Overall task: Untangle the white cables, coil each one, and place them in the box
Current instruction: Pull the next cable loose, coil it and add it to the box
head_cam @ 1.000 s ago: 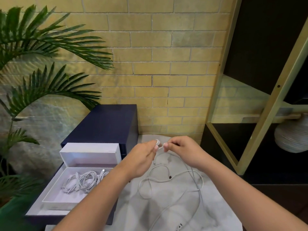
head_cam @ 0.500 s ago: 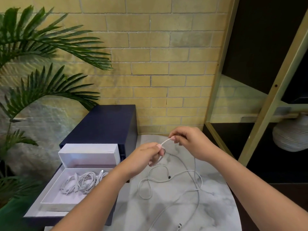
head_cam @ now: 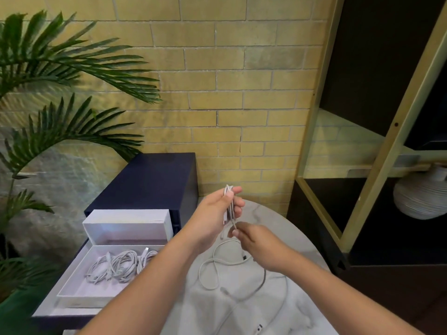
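My left hand (head_cam: 215, 213) is raised over the round marble table (head_cam: 300, 240) and pinches a few short loops of a white cable (head_cam: 229, 204) between thumb and fingers. Just below it, my right hand (head_cam: 258, 245) grips the same cable where it drops from the loops. The rest of the cable (head_cam: 212, 269) trails loose in curls across the tabletop toward the near edge. An open white box (head_cam: 79, 284) sits to the left, with several coiled white cables (head_cam: 118, 264) inside.
The white box rests on a dark blue cabinet (head_cam: 150, 182) against the yellow brick wall. Its lid (head_cam: 125, 223) stands behind it. Palm fronds (head_cam: 60, 64) hang at left. A gold-framed dark shelf (head_cam: 377, 146) with a ribbed white vase (head_cam: 420, 199) stands at right.
My left hand has risen and now holds several loops of cable. My right hand has dropped from above the left hand to below it, sliding along the cable.
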`<act>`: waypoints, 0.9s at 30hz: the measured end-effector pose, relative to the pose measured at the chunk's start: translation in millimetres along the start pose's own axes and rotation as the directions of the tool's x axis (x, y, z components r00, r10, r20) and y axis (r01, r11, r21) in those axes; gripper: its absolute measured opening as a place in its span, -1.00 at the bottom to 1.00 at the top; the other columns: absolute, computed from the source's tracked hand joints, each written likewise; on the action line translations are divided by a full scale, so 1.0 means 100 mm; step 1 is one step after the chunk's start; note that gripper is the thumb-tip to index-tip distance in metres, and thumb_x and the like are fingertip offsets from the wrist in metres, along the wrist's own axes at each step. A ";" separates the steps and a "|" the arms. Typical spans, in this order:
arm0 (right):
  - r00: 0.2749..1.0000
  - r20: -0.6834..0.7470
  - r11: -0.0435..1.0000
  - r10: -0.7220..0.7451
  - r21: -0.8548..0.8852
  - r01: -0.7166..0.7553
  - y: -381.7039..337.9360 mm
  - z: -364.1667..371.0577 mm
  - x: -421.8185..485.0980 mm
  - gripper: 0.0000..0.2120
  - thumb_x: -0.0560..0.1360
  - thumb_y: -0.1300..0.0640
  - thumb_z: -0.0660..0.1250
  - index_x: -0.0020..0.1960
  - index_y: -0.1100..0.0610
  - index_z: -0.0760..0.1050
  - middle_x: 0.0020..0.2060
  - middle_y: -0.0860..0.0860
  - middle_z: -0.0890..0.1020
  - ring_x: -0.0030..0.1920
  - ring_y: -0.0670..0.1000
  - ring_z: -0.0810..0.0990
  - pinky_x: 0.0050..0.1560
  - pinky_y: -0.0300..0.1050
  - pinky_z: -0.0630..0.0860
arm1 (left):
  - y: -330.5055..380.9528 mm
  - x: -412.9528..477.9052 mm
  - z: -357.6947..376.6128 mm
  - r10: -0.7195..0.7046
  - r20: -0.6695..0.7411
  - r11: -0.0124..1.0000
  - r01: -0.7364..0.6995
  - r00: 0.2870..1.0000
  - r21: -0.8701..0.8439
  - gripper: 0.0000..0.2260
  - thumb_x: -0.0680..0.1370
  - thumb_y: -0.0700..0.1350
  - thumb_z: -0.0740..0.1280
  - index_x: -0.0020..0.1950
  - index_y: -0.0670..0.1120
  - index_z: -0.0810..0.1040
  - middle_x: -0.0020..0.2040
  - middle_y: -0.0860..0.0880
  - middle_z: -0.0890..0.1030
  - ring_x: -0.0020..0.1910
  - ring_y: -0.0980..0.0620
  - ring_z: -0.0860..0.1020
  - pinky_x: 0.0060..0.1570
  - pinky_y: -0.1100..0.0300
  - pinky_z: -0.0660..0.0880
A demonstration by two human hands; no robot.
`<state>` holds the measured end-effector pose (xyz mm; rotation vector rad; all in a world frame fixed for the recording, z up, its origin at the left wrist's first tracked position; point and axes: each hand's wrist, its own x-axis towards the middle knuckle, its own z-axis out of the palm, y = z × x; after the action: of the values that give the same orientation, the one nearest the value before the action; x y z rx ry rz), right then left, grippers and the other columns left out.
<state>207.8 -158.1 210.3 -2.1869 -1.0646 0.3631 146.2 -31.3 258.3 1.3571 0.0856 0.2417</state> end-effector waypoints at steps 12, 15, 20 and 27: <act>0.984 0.178 0.930 -0.020 -0.357 0.084 -0.26 -0.46 -0.19 -0.76 0.64 0.01 0.11 0.15 0.04 0.50 -0.16 -0.05 0.58 -0.21 -0.08 0.47 -0.21 -0.13 0.37 | -0.22 -0.01 -0.26 0.103 0.087 0.533 -0.129 0.991 0.836 -0.80 0.67 -0.12 0.06 0.16 -0.12 0.44 -0.13 0.08 0.63 -0.11 0.17 0.59 0.05 0.18 0.51; 0.996 0.063 0.917 -0.070 -0.389 0.089 -0.19 -0.61 -0.18 -0.88 0.62 0.03 0.14 0.01 -0.04 0.45 -0.36 -0.13 0.47 -0.33 -0.16 0.40 -0.33 -0.19 0.28 | -0.25 -0.05 -0.33 -0.033 0.084 0.573 -0.050 0.996 0.818 -0.81 0.68 -0.11 0.06 0.02 -0.14 0.41 -0.17 0.08 0.56 -0.20 0.11 0.58 -0.03 0.21 0.49; 0.991 0.007 0.905 -0.132 -0.407 0.124 -0.11 -0.73 -0.12 -0.88 0.60 0.06 0.19 -0.10 -0.08 0.44 -0.38 -0.19 0.48 -0.33 -0.17 0.44 -0.28 -0.15 0.37 | -0.25 -0.10 -0.35 -0.164 0.098 0.692 0.044 0.982 0.721 -0.72 0.68 -0.06 0.09 0.08 -0.17 0.54 -0.32 0.07 0.48 -0.32 0.18 0.45 -0.22 0.34 0.42; 0.926 -0.091 0.787 -0.368 -0.561 0.258 0.03 -0.76 -0.06 -0.89 0.51 0.00 0.34 -0.02 -0.04 0.63 -0.15 -0.08 0.44 -0.10 -0.01 0.37 -0.11 -0.08 0.39 | -0.17 -0.13 -0.31 -0.231 0.173 0.741 0.058 0.957 0.669 -0.76 0.63 0.01 0.19 -0.11 -0.03 0.59 -0.39 0.13 0.46 -0.35 0.15 0.41 -0.23 0.26 0.37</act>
<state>244.1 -198.5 264.1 -2.3881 -1.5267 -0.3503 129.0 -8.1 234.1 2.0744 0.0712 -0.1161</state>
